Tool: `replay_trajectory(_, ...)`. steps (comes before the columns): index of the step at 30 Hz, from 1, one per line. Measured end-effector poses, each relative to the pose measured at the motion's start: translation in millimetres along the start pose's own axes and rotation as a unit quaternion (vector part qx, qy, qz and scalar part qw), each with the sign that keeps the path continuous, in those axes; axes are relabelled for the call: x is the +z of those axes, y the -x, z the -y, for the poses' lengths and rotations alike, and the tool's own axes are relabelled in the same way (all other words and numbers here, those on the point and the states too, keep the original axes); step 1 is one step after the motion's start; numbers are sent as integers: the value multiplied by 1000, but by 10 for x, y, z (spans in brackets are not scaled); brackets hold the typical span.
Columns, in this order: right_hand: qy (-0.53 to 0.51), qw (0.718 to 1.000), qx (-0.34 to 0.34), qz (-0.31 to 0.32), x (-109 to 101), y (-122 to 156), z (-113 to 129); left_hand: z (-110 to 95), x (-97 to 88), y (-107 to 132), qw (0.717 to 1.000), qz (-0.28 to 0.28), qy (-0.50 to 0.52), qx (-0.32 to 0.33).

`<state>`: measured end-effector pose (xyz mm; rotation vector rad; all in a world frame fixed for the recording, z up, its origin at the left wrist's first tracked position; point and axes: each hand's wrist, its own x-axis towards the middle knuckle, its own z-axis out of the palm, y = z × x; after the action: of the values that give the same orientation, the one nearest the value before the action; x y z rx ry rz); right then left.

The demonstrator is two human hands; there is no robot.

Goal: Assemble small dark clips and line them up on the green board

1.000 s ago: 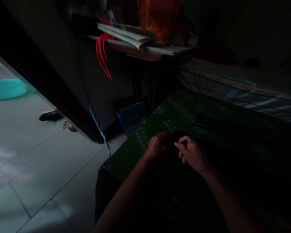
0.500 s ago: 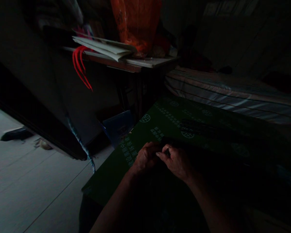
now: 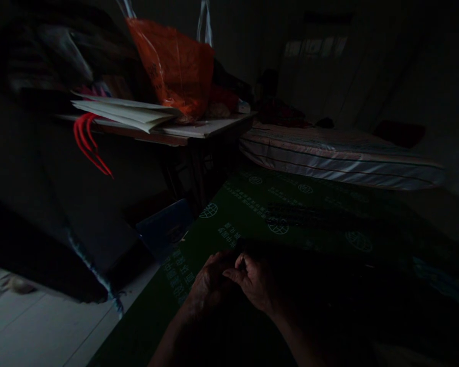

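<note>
A green board point(image 3: 187, 244) printed with pale globes and characters lies before me. Black material point(image 3: 309, 285), apparently cloth, covers much of its near right part; the dim light hides its shape. My left hand point(image 3: 212, 280) is closed at the left edge of this black material, its fingertips hidden. Right beside it, my right hand point(image 3: 254, 283) pinches with thumb and curled forefinger, the gripped part lost in shadow. Beyond the hands, a dark bundle of thin strips point(image 3: 286, 214) rests on the board.
At the left back stands a table point(image 3: 206, 130) with an orange plastic bag point(image 3: 176, 71), folded white sheets point(image 3: 126, 112) and hanging red cords point(image 3: 87, 145). A striped mattress point(image 3: 329, 158) lies behind the board. A blue box-like thing point(image 3: 166, 227) and a twisted cord point(image 3: 92, 267) are lower left.
The camera view has tilted up and turned right, so the scene sits lower and further left. Both hands keep nearly the same closed pose on the black material.
</note>
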<state>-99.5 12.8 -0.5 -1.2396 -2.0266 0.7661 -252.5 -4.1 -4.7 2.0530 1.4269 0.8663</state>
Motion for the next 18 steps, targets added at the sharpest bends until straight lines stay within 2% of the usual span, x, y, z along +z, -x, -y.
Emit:
replay_trajectory(8, -46, 998, 35, -8, 23, -18, -18, 97, 38, 8, 1000, -3, -3, -14)
replay_trajectory(13, -67, 997, 30, -34, 31, 2, -25, -9, -2, -2, 999, 20, -26, -11)
replay_trajectory(18, -45, 998, 47, -25, 32, 38, -26, -80, -12, 18, 998, 47, -51, -12)
